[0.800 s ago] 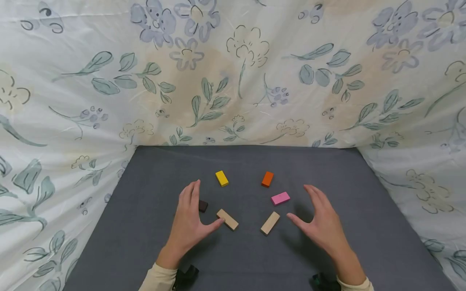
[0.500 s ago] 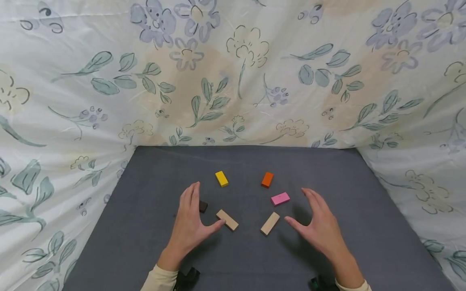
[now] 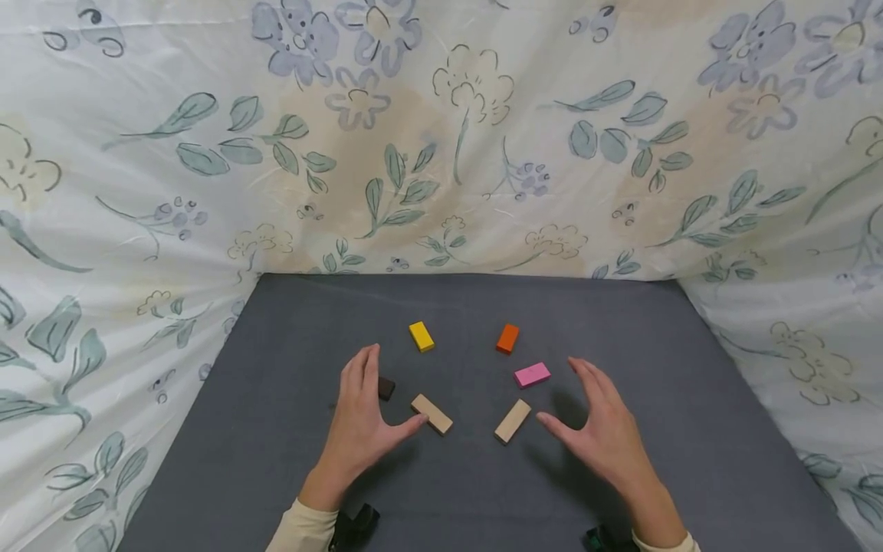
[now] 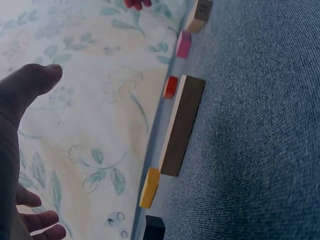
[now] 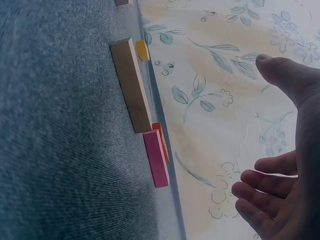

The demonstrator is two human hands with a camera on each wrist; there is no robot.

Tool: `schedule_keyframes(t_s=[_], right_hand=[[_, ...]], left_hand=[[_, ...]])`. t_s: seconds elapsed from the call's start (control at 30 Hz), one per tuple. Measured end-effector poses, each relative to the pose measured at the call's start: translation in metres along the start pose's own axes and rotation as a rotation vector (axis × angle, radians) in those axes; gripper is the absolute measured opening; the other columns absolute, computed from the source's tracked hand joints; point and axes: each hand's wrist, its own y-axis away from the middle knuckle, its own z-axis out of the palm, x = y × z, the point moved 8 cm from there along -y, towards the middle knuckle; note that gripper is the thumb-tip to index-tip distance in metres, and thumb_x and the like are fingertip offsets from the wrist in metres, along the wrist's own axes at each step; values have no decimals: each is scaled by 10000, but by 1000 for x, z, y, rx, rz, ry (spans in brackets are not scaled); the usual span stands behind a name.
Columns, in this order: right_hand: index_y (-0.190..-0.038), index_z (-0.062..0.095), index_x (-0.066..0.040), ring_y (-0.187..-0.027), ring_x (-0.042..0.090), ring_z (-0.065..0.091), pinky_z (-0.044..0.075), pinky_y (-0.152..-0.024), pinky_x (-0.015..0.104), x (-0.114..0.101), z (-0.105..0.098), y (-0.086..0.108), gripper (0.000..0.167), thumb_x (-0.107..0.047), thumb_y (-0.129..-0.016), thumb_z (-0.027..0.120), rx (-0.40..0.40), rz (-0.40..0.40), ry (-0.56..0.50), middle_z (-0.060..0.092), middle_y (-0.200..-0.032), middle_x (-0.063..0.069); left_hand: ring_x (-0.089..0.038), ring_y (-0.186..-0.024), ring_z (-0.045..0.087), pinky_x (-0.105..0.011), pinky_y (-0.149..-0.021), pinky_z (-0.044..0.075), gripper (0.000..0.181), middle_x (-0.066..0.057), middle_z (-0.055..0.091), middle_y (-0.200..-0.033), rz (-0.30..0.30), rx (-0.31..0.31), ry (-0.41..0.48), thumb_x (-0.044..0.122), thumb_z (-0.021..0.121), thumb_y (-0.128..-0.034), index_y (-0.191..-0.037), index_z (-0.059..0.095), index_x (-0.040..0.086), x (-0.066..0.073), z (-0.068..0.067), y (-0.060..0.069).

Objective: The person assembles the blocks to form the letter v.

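Both hands hover above a grey cloth, thumbs spread from the fingers, with nothing in them. My left hand (image 3: 360, 422) is beside a dark brown block (image 3: 386, 388), which it partly hides; its thumb tip overlaps a plain wooden block (image 3: 431, 414) in the head view. Right of centre, my right hand (image 3: 607, 429) is nearest a second plain wooden block (image 3: 513, 422) and a pink block (image 3: 532, 375). Farther back lie a yellow block (image 3: 421, 336) and an orange block (image 3: 507, 338). In the right wrist view the pink block (image 5: 156, 159) stands out near the orange one.
The grey cloth (image 3: 455, 491) covers the work surface. A white curtain with printed flowers (image 3: 414, 153) hangs behind and along both sides. Dark wrist devices (image 3: 355, 527) show below the hands.
My right hand has shifted slightly left and toward the front edge. The left hand stays nearly in place, and the blocks lie as before.
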Motion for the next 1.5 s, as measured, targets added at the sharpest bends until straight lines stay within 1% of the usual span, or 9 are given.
schedule_keyframes(t_s=[0.17,0.37,0.57,0.7,0.8,0.93,1.03,1.2,1.5], right_hand=[[-1567,513,-22,-1335,434,542,499,-972,718,1,2,1,956,-392,-812,965,-6,-8,-4,504,-1540,209],[-1560,522,-31,-1341,432,527,499,-957,720,0,2,1,955,-373,-794,978,11,-14,-5,500,-1537,201],[-1564,513,-40,-1292,405,577,522,-950,698,-1,9,3,964,-392,-797,977,-17,-6,-11,505,-1541,185],[-1556,511,-35,-1252,375,596,527,-950,682,-2,13,4,956,-405,-806,973,-36,12,-21,514,-1523,174],[-1547,515,-31,-1243,360,593,523,-958,675,-2,13,3,943,-399,-809,973,-35,26,-23,526,-1502,167],[-1533,527,-36,-1234,358,601,530,-963,666,-3,15,3,911,-409,-824,961,-54,35,-21,546,-1480,162],[-1529,533,-50,-1227,362,613,536,-963,666,-4,19,4,901,-445,-833,948,-78,44,-13,548,-1482,165],[-1523,541,-64,-1217,360,626,543,-964,659,-5,23,6,912,-485,-824,948,-93,55,-2,544,-1494,170],[-1499,564,-31,-1233,384,626,544,-972,650,-6,31,6,910,-464,-805,964,-116,41,10,560,-1472,189]], left_hand=[[-465,-1478,348,-672,-1100,445,1278,-274,340,-1637,-18,-15,16,547,963,-766,-1683,278,-20,2,2,1],[-449,-1482,344,-662,-1101,450,1285,-259,345,-1637,-29,-22,23,522,983,-743,-1674,293,-32,5,6,2],[-455,-1448,381,-668,-1092,450,1255,-256,390,-1595,-30,-39,14,524,987,-735,-1642,340,-53,9,15,5],[-445,-1448,381,-653,-1106,445,1252,-255,378,-1601,-63,-70,42,516,991,-740,-1647,336,-46,9,22,8],[-438,-1450,383,-642,-1112,448,1243,-250,367,-1612,-92,-88,72,502,992,-751,-1655,330,-37,8,25,9],[-433,-1444,401,-628,-1107,461,1215,-240,370,-1607,-113,-110,89,504,981,-772,-1655,332,-21,7,30,10],[-429,-1439,413,-622,-1109,461,1203,-239,373,-1605,-121,-115,101,510,975,-779,-1651,338,-19,7,32,12],[-426,-1432,424,-622,-1112,458,1191,-243,377,-1603,-123,-111,103,517,971,-782,-1643,350,-23,9,35,14],[-421,-1434,434,-622,-1112,457,1167,-243,386,-1603,-126,-134,101,515,961,-797,-1638,361,-29,7,41,14]])
